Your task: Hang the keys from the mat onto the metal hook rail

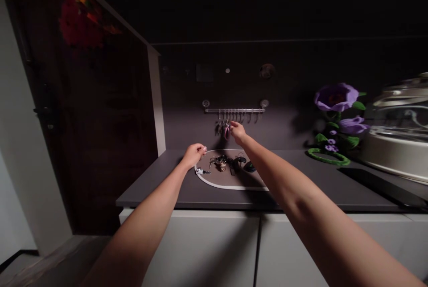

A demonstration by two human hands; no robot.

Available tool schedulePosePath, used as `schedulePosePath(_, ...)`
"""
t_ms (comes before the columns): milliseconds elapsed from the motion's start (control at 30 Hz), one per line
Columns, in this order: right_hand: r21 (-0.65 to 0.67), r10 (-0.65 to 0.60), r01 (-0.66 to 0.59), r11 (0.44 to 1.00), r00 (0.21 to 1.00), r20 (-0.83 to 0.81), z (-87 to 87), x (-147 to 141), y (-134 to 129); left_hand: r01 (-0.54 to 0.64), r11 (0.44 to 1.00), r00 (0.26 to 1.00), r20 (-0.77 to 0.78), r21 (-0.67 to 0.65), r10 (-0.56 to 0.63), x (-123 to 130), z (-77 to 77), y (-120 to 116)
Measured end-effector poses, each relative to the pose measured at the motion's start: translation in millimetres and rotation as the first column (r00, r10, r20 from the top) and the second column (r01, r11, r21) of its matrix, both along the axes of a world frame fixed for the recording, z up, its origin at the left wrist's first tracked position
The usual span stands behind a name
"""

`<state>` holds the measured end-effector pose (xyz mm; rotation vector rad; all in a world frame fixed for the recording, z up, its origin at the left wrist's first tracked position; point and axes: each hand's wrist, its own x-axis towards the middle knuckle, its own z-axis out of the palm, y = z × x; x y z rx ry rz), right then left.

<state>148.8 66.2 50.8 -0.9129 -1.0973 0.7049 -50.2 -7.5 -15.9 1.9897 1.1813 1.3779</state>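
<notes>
Table (160, 178) dark, keys (219, 161) laid on mat (214, 181); right hand (238, 132) pinched on hung keys (226, 130) at rail (234, 110), left hand (193, 155) narrow, hold unclear; keys could be knocked off by a slip.

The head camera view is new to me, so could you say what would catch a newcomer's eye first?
The right hand stands out first, raised to keys hanging from a metal hook rail on the dark wall, while the left hand hovers over an oval mat with keys. At right, large purple artificial flowers stand beside a big lidded pot.
</notes>
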Motion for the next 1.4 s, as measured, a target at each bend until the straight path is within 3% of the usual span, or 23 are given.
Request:
schedulePosePath(100,-0.059,-0.080,0.081,0.995,0.997,0.021,-0.3,-2,-18,0.050,0.998,0.997,0.070,-0.049,-0.046,-2,2.2,-4)
schedulePosePath(200,-0.036,0.022,-0.020,0.999,0.998,0.052,-5.8,-7,-36,0.098,0.990,0.989,0.121,-0.097,-0.086,-5,5.6,-8)
schedulePosePath(300,0.000,0.104,-0.105,0.994,0.988,0.113,-19.4,-13,-52,0.134,0.980,0.983,0.148,-0.148,-0.112,-8,8.9,-12)
schedulePosePath(433,0.048,0.051,-0.069,0.996,0.949,0.311,-44.6,-19,-73,0.213,0.946,0.972,0.151,-0.243,-0.180,-17,11.6,-13)
schedulePosePath(600,0.149,-0.027,-0.082,0.985,0.789,0.614,-64.1,-22,-94,0.260,0.888,0.965,0.068,-0.378,-0.254,-32,14.3,-15)
schedulePosePath(867,0.177,-0.127,-0.044,0.983,0.533,0.837,-65.5,-24,-97,0.282,0.792,0.907,-0.118,-0.541,-0.404,-46,14.2,-15)
schedulePosePath(1100,0.185,-0.150,-0.025,0.982,0.485,0.861,-69.1,-25,-93,0.226,0.843,0.882,-0.265,-0.488,-0.389,-47,11.2,-10)
schedulePosePath(1400,0.179,-0.154,-0.020,0.984,0.431,0.889,-68.9,-26,-94,0.217,0.880,0.916,-0.224,-0.423,-0.333,-39,11.9,-12)
